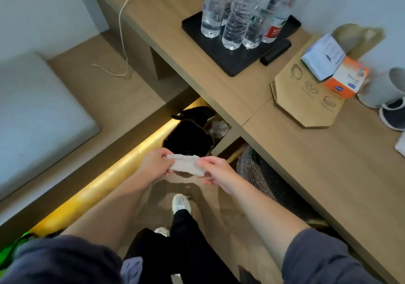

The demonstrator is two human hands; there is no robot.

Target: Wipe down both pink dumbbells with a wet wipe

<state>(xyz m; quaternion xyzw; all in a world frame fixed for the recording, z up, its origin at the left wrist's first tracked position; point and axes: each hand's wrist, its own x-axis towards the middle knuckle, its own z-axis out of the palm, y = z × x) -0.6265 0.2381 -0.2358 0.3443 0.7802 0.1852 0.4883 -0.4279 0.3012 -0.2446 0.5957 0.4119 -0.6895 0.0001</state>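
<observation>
Wipe (185,165), seemingly one, left hand (155,163), right hand (217,170)

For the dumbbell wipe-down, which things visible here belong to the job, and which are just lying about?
Job: wet wipe, pinched between left hand and right hand. No dumbbells in view.

Lying about: water bottles on black tray, paper bag, orange box, white cable.

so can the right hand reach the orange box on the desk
Probably yes: nothing stands between the right hand and the orange box, but it pinches the wipe along with the left hand.
</observation>
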